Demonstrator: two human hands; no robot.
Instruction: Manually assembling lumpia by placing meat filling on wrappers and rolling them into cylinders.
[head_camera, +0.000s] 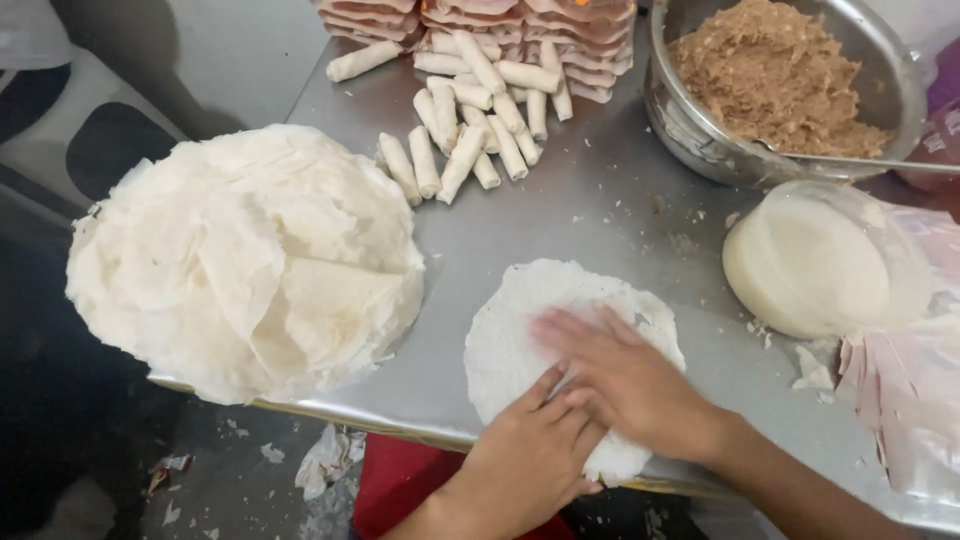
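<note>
At the table's near edge, one round wrapper (560, 320) is pressed flat, still unfilled, under the open left hand (530, 455) and right hand (625, 375), while finished rolls (470, 130) are piled beyond, beside the filling bowl (690, 130).

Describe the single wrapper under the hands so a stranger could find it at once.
On the metal table, look at the near edge, right of the big wrapper stack. One thin white round wrapper lies flat there, alone, with the left hand and right hand pressing on it.
</note>
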